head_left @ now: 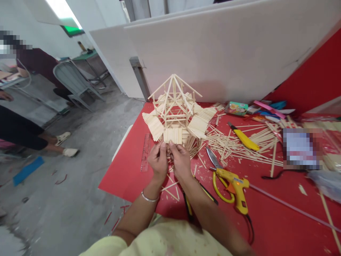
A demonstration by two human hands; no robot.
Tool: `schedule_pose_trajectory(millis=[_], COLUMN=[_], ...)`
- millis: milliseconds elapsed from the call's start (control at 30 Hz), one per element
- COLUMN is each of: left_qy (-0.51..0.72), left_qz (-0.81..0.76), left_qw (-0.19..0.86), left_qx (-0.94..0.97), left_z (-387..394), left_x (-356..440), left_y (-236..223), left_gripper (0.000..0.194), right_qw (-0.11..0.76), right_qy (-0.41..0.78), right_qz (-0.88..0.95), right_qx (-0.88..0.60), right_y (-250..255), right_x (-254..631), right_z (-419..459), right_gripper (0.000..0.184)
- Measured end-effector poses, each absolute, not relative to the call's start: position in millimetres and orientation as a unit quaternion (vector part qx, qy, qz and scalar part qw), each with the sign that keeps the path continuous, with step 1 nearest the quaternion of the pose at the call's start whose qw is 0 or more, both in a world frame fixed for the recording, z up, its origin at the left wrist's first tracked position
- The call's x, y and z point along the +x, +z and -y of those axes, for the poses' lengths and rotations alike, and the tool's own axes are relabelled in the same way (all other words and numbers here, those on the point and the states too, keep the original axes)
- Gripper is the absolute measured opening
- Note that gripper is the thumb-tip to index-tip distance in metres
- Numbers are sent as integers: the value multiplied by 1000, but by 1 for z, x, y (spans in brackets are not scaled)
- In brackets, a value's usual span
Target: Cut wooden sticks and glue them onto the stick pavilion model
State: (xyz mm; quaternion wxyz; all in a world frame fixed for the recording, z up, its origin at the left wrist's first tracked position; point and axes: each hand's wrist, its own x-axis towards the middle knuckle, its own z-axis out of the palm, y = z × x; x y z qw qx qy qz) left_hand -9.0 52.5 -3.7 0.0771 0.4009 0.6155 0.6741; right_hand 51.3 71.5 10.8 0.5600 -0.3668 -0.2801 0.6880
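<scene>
A model pavilion point(178, 116) of pale wooden sticks stands on the red table, with a peaked open frame on top and slatted roof panels spreading round it. At its front is a small stick panel point(173, 135). My left hand point(158, 161) pinches this panel's near edge, thumb on top. Beside it, my right hand point(181, 160) grips the same edge, also thumb up. The fingertips under the edge are hidden. A clear ruler point(145, 153) lies left of my left hand. Right of my right hand are scissors point(215, 160) and a yellow glue gun point(236, 185).
Loose sticks point(226, 142) and a yellow utility knife point(245, 138) lie on the red table point(122, 174). A small green box point(236, 108) sits at the back. White boards point(213, 53) stand behind. Left, a person point(39, 67) sits near a chair point(74, 80); another person's legs point(23, 128) show.
</scene>
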Motion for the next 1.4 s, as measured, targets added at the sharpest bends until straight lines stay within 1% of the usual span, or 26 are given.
schedule_pose_trajectory(millis=[300, 500, 1067, 1400], left_qy=[680, 667, 662, 653], left_qz=[-612, -624, -624, -634], left_qw=[77, 87, 105, 78], left_qx=[398, 397, 401, 407], left_z=[-53, -51, -49, -50], left_x=[-10, -9, -8, -8], left_y=[-5, -3, 1, 1], left_gripper=[28, 34, 36, 35], right_qw=[566, 563, 560, 554], right_qy=[680, 682, 679, 684], right_qz=[289, 295, 294, 287], right_qx=[-366, -362, -373, -377], right_y=[6, 4, 10, 15], right_x=[51, 51, 52, 53], right_z=[-72, -73, -72, -71], right_gripper=[38, 36, 42, 43])
